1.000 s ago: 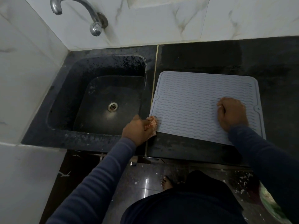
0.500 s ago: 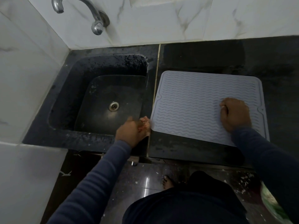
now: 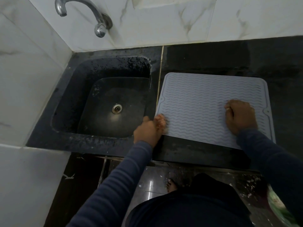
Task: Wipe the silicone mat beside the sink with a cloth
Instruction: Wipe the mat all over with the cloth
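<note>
Head view: we hold the floppy mat (image 3: 205, 102)
Left hand (image 3: 147, 130) on its corner, grip unclear; right hand (image 3: 240, 116) clenched, contents unseen

Chrome faucet (image 3: 99, 29) on marble wall tiles (image 3: 164, 22).

I stood in a home kitchen's wash corner: a black stone sink (image 3: 73, 89) sunk into a dark counter (image 3: 213, 56), a chrome tap (image 3: 99, 29) on marble-look wall tiles (image 3: 164, 18), my bare foot (image 3: 171, 185) on the floor (image 3: 152, 182).
</note>
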Demonstrator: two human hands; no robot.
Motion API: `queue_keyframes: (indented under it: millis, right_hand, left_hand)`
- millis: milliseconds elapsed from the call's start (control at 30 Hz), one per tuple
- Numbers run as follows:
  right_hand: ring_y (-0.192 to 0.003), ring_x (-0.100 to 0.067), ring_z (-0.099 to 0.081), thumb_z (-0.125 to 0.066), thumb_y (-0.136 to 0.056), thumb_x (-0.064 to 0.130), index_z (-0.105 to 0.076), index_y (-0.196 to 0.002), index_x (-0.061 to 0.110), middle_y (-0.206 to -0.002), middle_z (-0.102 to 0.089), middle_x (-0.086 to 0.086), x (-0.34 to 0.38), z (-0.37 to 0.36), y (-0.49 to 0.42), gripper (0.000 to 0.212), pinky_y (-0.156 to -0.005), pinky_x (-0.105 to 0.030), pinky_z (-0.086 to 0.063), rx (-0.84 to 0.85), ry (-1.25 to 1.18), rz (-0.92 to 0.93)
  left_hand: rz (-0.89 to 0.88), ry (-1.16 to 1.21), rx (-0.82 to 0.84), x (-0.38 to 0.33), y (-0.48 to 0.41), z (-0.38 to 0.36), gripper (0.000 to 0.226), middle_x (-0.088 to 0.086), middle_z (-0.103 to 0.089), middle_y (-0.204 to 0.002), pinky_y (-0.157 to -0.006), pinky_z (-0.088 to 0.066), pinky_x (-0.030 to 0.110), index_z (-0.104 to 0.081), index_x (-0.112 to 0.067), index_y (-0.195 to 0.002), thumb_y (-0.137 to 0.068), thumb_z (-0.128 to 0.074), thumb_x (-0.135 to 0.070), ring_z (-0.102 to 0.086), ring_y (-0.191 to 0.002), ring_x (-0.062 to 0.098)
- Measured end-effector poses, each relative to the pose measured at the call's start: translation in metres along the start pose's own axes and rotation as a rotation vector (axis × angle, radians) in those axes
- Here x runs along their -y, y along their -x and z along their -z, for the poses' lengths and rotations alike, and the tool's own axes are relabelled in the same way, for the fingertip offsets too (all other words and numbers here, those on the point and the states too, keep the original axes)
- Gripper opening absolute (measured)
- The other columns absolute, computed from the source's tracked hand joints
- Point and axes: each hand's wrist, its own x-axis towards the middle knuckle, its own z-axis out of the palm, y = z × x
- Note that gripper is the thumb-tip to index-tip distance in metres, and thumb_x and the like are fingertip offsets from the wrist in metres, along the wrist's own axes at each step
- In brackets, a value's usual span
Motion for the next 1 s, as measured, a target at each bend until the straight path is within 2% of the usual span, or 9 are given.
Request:
queue_keyframes:
  millis: [67, 200, 267, 367, 433, 633, 833, 933, 1000]
  right_hand:
    - [-0.093, -0.032, -0.058, -0.040, -0.088, 0.031, -0.063, -0.098, 0.012, -0.099, -0.064, -0.012, 0.000, 0.000, 0.000, 0.031, -0.093, -0.052, -0.045, -0.010, -0.004, 0.008]
    - [-0.092, -0.033, -0.057, -0.041, -0.087, 0.028, -0.063, -0.096, 0.011, -0.097, -0.064, -0.013, 0.003, -0.001, 0.001, 0.028, -0.092, -0.051, -0.045, -0.026, -0.025, 0.013]
    - [-0.093, -0.034, -0.057, -0.043, -0.087, 0.027, -0.063, -0.096, 0.010, -0.097, -0.064, -0.014, 0.002, -0.002, 0.001, 0.028, -0.093, -0.051, -0.044, -0.034, -0.023, 0.022]
    - [-0.095, -0.033, -0.057, -0.048, -0.091, 0.021, -0.062, -0.097, 0.011, -0.098, -0.063, -0.012, 0.000, -0.002, 0.000, 0.019, -0.093, -0.053, -0.044, -0.033, -0.016, 0.034]
    - [-0.096, -0.032, -0.057, -0.052, -0.091, 0.017, -0.062, -0.099, 0.012, -0.100, -0.063, -0.012, -0.001, -0.003, 0.000, 0.014, -0.095, -0.053, -0.044, -0.032, -0.005, 0.044]
    - [-0.096, -0.035, -0.056, -0.055, -0.090, 0.014, -0.063, -0.098, 0.011, -0.101, -0.064, -0.013, -0.005, -0.005, 0.000, 0.012, -0.093, -0.054, -0.044, -0.019, 0.011, 0.046]
    - [-0.084, -0.035, -0.053, -0.063, -0.082, 0.015, -0.065, -0.077, 0.008, -0.084, -0.063, -0.013, 0.001, 0.011, -0.025, 0.010, -0.078, -0.043, -0.042, 0.082, 0.102, 0.119]
    - [-0.088, -0.035, -0.051, -0.057, -0.083, 0.022, -0.064, -0.078, 0.009, -0.087, -0.060, -0.012, 0.000, 0.008, -0.022, 0.015, -0.083, -0.045, -0.038, 0.041, 0.141, 0.131]
    - [-0.099, -0.036, -0.049, -0.051, -0.080, 0.029, -0.062, -0.089, 0.010, -0.099, -0.058, -0.015, -0.004, 0.000, -0.024, 0.024, -0.091, -0.047, -0.034, 0.041, 0.135, 0.172]
  left_hand:
    - [0.031, -0.042, -0.011, 0.015, -0.005, 0.009, 0.051, 0.009, -0.049, -0.112, -0.085, -0.050, 0.042, -0.063, -0.022, -0.117, -0.090, -0.046, -0.062, -0.061, -0.097, 0.037]
    - [-0.134, 0.118, -0.099, 0.005, -0.007, 0.005, 0.045, 0.006, -0.054, -0.100, -0.083, -0.052, 0.038, -0.066, -0.031, -0.116, -0.082, -0.056, -0.060, -0.061, -0.087, 0.027]
    - [-0.222, 0.253, -0.062, -0.025, -0.005, -0.012, 0.041, 0.002, -0.056, -0.096, -0.079, -0.053, 0.037, -0.069, -0.029, -0.109, -0.082, -0.054, -0.057, -0.059, -0.080, 0.020]
    - [-0.285, 0.201, 0.034, -0.079, 0.010, -0.030, 0.041, 0.007, -0.047, -0.109, -0.079, -0.052, 0.039, -0.064, -0.018, -0.117, -0.090, -0.055, -0.048, -0.058, -0.083, 0.026]
    - [-0.222, 0.141, 0.042, -0.079, 0.013, -0.031, 0.044, 0.008, -0.044, -0.118, -0.080, -0.048, 0.038, -0.059, -0.019, -0.123, -0.094, -0.049, -0.049, -0.059, -0.091, 0.030]
    - [0.092, 0.033, -0.037, -0.004, -0.009, -0.006, 0.043, 0.010, -0.044, -0.113, -0.081, -0.048, 0.044, -0.060, -0.023, -0.119, -0.092, -0.050, -0.055, -0.061, -0.094, 0.039]
    - [-0.047, 0.217, -0.101, -0.036, -0.004, -0.013, 0.041, 0.009, -0.049, -0.106, -0.079, -0.053, 0.039, -0.065, -0.023, -0.115, -0.085, -0.058, -0.050, -0.060, -0.085, 0.030]
    - [-0.168, 0.230, 0.038, -0.076, 0.004, -0.033, 0.044, 0.010, -0.048, -0.108, -0.080, -0.053, 0.043, -0.065, -0.017, -0.114, -0.085, -0.059, -0.049, -0.059, -0.084, 0.030]
    - [-0.078, 0.148, 0.033, -0.085, -0.001, -0.036, 0.045, 0.009, -0.045, -0.114, -0.081, -0.052, 0.043, -0.060, -0.018, -0.119, -0.088, -0.057, -0.051, -0.059, -0.089, 0.032]
